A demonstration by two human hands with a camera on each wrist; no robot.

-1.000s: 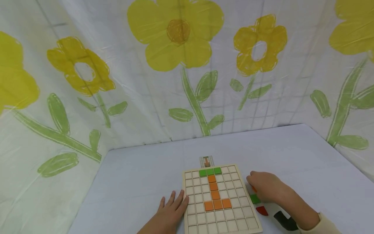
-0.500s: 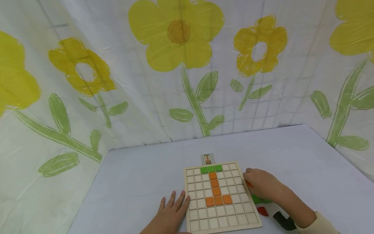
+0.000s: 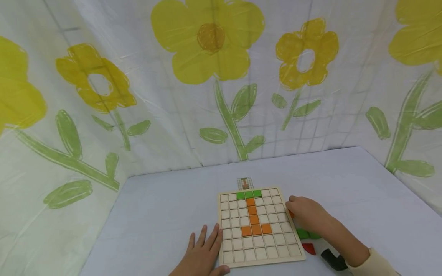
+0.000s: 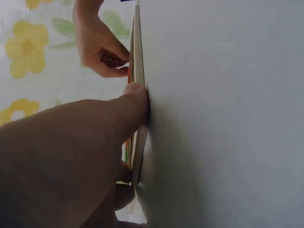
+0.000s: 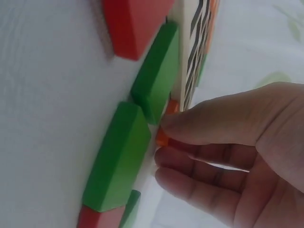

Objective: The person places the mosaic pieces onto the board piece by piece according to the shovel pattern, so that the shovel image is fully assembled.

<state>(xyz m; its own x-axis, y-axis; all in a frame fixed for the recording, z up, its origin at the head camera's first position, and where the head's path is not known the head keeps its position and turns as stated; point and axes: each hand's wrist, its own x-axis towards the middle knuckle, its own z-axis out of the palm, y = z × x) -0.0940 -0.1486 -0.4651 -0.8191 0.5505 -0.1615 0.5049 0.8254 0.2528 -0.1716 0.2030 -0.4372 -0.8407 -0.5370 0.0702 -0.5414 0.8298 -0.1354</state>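
Observation:
A light wooden grid board (image 3: pixel 255 253) lies on the table. Set into it are a row of green squares (image 3: pixel 249 194), an upright line of orange squares (image 3: pixel 252 210) and a short orange row below. My left hand (image 3: pixel 200 253) touches the board's left edge with spread fingers, its thumb by the near left corner. In the left wrist view that thumb rests along the board's side. Just beyond the right edge, my right hand (image 3: pixel 310 216) pinches a small orange block (image 5: pixel 163 137) between thumb and fingers; most of the block is hidden behind them.
Green blocks (image 5: pixel 116 156), a red piece (image 3: pixel 309 248) and a black curved piece (image 3: pixel 333 260) lie right of the board, near my right forearm. A small pattern card (image 3: pixel 245 183) lies behind the board. A flower-printed curtain (image 3: pixel 165 115) hangs beyond the table.
The board has shifted away from me, its near edge coming into view. My left thumb has come to that edge. The right hand has moved slightly left and away with the orange block.

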